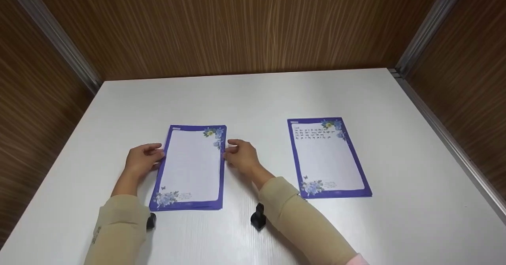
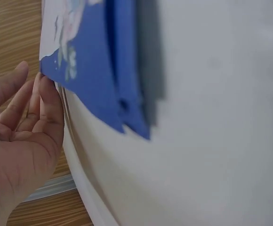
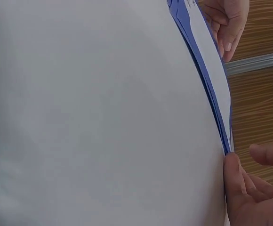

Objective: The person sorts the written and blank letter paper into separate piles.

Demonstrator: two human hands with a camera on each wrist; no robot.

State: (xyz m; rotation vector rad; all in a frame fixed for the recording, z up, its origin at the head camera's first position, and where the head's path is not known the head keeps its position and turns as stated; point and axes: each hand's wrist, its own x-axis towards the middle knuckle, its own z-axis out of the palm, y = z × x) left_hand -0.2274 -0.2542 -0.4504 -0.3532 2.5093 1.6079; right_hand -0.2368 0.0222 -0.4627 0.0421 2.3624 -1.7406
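A small stack of letter paper (image 1: 192, 166) with a purple border and blue flowers lies on the white table, its middle blank. My left hand (image 1: 140, 160) is at the stack's left edge, fingertips right at the border. On the opposite side, my right hand (image 1: 243, 156) has its fingertips against the right edge. In the left wrist view the sheets (image 2: 92, 70) show slightly uneven layers at a corner. The right wrist view shows the right fingers (image 3: 233, 172) along the side of the sheets, thumb held apart from them.
To the right lies a second stack of the same paper (image 1: 328, 162), with handwritten lines at the top of its upper sheet. A black wrist device (image 1: 258, 217) shows beside the right sleeve. Wood-patterned panels (image 1: 253, 28) enclose the white table (image 1: 253, 99) behind and at both sides.
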